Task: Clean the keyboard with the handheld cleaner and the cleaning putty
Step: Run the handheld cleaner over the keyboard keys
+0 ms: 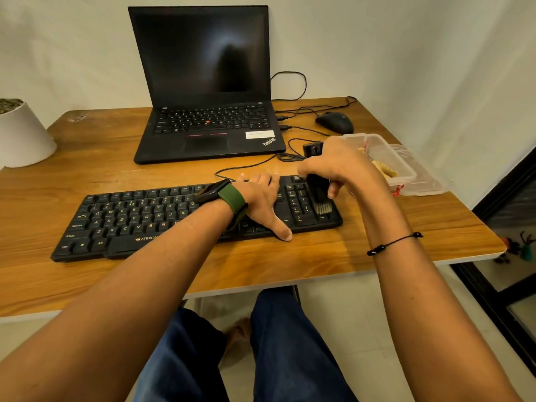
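The right hand [336, 163] has its grip around the black handheld cleaner [317, 190] (pale bristles down) on the black keyboard [139, 216]; the left hand [261, 204] presses flat, grip wide.

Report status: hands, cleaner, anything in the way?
Left hand flat, steadying keyboard. Right hand grips handheld cleaner, bristles on numpad. Putty not yet used. Nothing in the way.
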